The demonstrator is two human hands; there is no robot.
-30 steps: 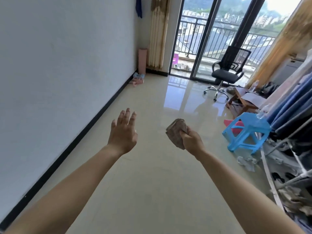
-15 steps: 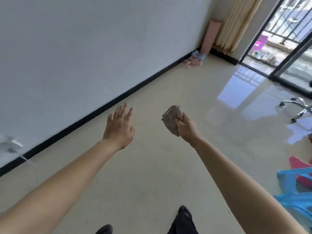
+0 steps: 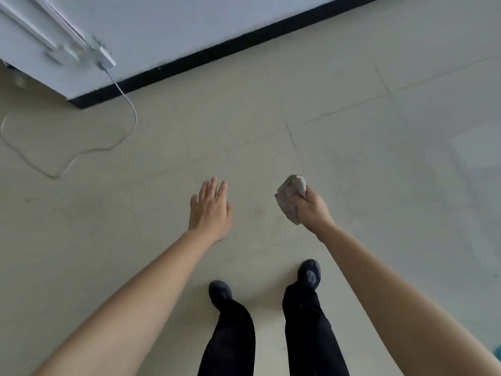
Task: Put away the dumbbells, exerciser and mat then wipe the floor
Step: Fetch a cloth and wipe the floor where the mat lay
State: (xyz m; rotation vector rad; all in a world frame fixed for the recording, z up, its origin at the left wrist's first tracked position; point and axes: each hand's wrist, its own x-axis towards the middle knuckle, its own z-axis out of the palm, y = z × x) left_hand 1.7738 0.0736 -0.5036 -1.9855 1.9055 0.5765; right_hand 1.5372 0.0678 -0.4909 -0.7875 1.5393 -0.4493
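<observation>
**Cloth gripped over floor**

Right hand (image 3: 313, 210) grips wadded grey cloth (image 3: 291, 202), fingers curled round it, above tile floor (image 3: 379, 185), well short of black baseboard (image 3: 217, 54). Left hand (image 3: 210, 210) equally short of it, flat, fingers straight, holding nothing.

Counting two bare hands, left hand (image 3: 210, 210) and right hand (image 3: 314, 210). Counting one crumpled cloth (image 3: 290, 202). Standing toward the near edge of the floor (image 3: 379, 185): two dark shoes, left shoe (image 3: 219, 293) and right shoe (image 3: 309, 274). Trailing across the floor's far left corner: one white cable (image 3: 130, 104). Running along its far edge: one black skirting strip (image 3: 244, 42).
</observation>
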